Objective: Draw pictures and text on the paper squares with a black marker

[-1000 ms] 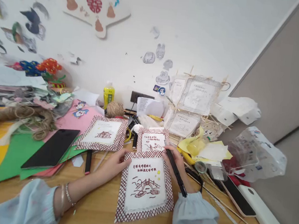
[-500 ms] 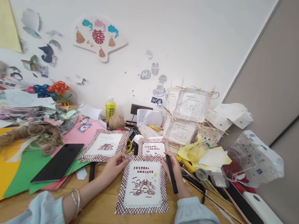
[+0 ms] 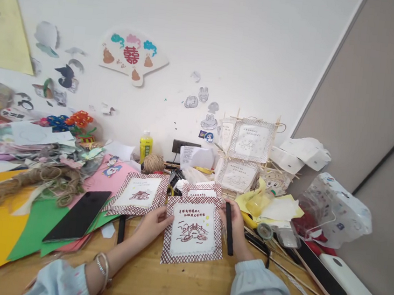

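Head view: your left hand [image 3: 156, 221] pinches the card [image 3: 193, 241] at its left edge; your right hand [image 3: 239, 223] holds a black marker [image 3: 229, 230]. Probably light and easily creased, so hold its edges.

Soft light brightens the wall [image 3: 250, 45], and the view's edges look stretched.

The left sleeve [image 3: 59, 284] and right sleeve [image 3: 262, 290] are pale blue, loosely puffed, lightly flecked with pink, and gathered into ruffled cuffs. A smooth metallic bangle [image 3: 107, 266] and thinner, beaded-looking bracelet [image 3: 100, 267] circle the left wrist [image 3: 111, 270].
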